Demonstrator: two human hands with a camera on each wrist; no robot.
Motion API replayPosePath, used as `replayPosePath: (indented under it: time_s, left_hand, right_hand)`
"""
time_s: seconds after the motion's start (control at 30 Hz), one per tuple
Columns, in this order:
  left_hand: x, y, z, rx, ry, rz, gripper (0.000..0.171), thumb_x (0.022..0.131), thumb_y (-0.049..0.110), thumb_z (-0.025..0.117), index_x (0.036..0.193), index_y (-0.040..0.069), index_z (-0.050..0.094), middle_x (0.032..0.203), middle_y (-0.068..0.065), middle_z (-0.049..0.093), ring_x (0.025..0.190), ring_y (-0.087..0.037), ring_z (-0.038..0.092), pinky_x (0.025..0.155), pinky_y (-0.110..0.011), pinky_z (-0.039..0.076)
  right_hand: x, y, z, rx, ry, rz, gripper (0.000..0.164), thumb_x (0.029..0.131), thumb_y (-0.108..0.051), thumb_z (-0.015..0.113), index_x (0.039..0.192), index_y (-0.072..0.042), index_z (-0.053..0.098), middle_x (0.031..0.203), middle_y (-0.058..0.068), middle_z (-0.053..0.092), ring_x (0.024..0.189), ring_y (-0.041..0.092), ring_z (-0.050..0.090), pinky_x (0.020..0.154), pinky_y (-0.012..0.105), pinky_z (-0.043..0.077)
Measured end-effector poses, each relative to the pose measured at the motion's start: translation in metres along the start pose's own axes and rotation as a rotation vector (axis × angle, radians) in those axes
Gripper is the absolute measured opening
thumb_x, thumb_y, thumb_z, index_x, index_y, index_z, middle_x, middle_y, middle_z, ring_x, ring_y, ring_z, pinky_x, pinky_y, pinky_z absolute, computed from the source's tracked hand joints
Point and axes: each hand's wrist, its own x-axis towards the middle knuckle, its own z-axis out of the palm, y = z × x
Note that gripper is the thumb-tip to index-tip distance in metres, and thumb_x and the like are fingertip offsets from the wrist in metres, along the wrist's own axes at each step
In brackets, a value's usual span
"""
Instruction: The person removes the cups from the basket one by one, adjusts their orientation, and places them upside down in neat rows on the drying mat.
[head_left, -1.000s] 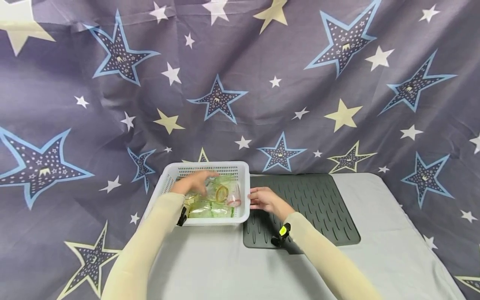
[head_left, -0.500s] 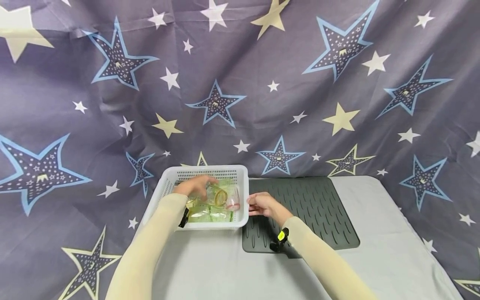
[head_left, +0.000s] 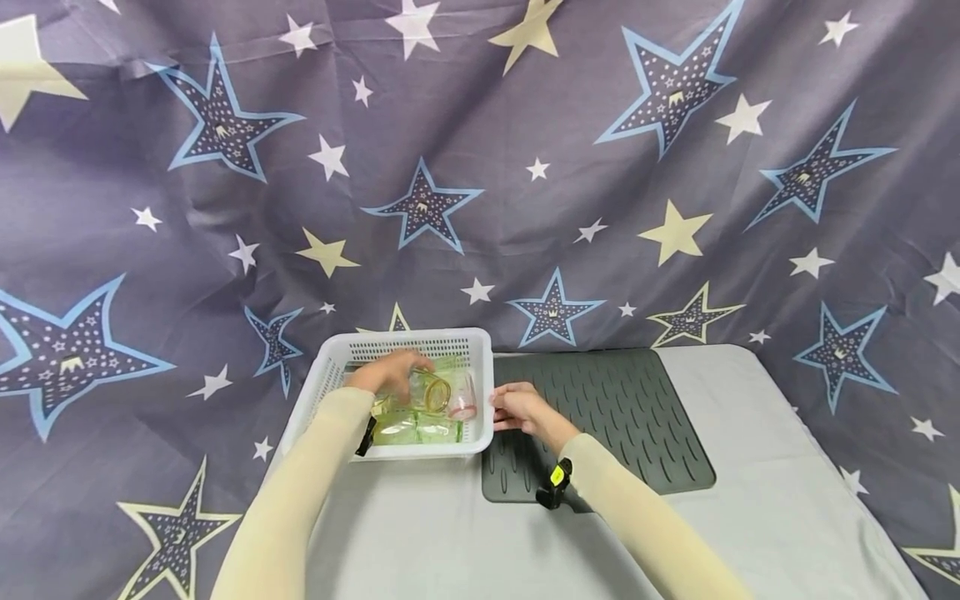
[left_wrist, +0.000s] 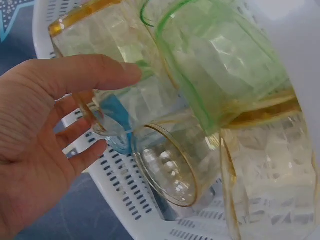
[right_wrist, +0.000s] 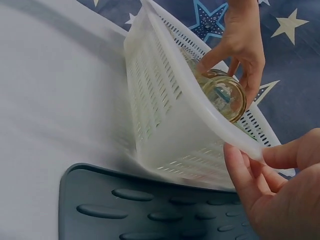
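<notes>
A white plastic basket (head_left: 483,433) with slotted walls holds several clear glasses. Inside it my left hand (head_left: 390,372) grips a yellow-rimmed glass (head_left: 431,390) lying on its side, its mouth facing right. In the left wrist view the thumb (left_wrist: 100,72) lies over the glass wall and the other fingers curl on the far side. A pink-rimmed glass (head_left: 462,402) leans at the basket's right wall. Green-tinted glasses (left_wrist: 225,55) lie close by. My right hand (head_left: 522,407) pinches the basket's right rim between thumb and fingers, plain in the right wrist view.
A dark grey ridged mat (head_left: 630,417) lies on the table right of the basket, under the right hand. White cloth covers the table (head_left: 420,533). A star-patterned curtain (head_left: 480,150) hangs directly behind the basket and mat.
My left hand's fingers have lowered slightly and drawn in around the yellow-rimmed glass. My right hand stays at the basket rim. The head view has shifted a little.
</notes>
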Motion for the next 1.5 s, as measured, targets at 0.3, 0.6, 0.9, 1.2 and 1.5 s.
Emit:
replayPosePath:
  time_s: [0.3,0.6,0.9,1.2,1.5]
  left_hand:
    - [0.0,-0.007,0.01,-0.034,0.045,0.01,0.084,0.052,-0.019,0.076,0.129,0.012,0.067,0.136,-0.012,0.062,0.125,-0.035,0.056,0.097,-0.047,0.056]
    - [0.002,-0.01,0.009,-0.021,0.108,0.028,0.075,0.053,-0.006,0.084,0.123,0.014,0.064,0.131,-0.01,0.059,0.12,-0.034,0.058,0.098,-0.051,0.054]
    - [-0.002,-0.001,0.01,-0.104,0.133,0.007,0.076,0.057,0.006,0.088,0.126,0.013,0.056,0.141,-0.021,0.047,0.12,-0.039,0.055,0.096,-0.055,0.054]
    - [-0.001,0.01,0.01,-0.218,0.172,0.036,0.077,0.055,0.006,0.085,0.127,0.009,0.055,0.119,-0.013,0.045,0.099,-0.026,0.051,0.086,-0.041,0.052]
    - [-0.001,0.018,0.002,-0.293,0.228,0.1,0.075,0.059,0.012,0.087,0.126,0.003,0.055,0.115,-0.017,0.039,0.103,-0.029,0.046,0.095,-0.049,0.05]
  right_hand:
    - [-0.001,0.004,0.0,-0.002,-0.002,-0.002,0.02,0.098,0.0,0.057,0.116,0.006,0.063,0.077,0.006,0.065,0.066,0.014,0.065,0.074,0.039,0.064]
    - [0.001,0.0,-0.001,-0.006,0.016,-0.014,0.02,0.099,-0.002,0.056,0.116,0.006,0.064,0.077,0.007,0.064,0.065,0.014,0.063,0.067,0.034,0.064]
    - [0.002,0.002,-0.002,-0.002,0.02,-0.019,0.02,0.099,-0.003,0.057,0.116,0.006,0.063,0.08,0.008,0.065,0.066,0.015,0.064,0.069,0.035,0.064]
    - [0.004,0.005,-0.001,0.007,0.004,-0.038,0.02,0.099,-0.002,0.056,0.116,0.005,0.063,0.077,0.008,0.064,0.064,0.016,0.064,0.067,0.037,0.064]
    - [0.0,0.007,0.0,0.013,0.028,-0.027,0.021,0.099,-0.004,0.056,0.117,0.006,0.063,0.075,0.006,0.061,0.063,0.014,0.061,0.061,0.03,0.062]
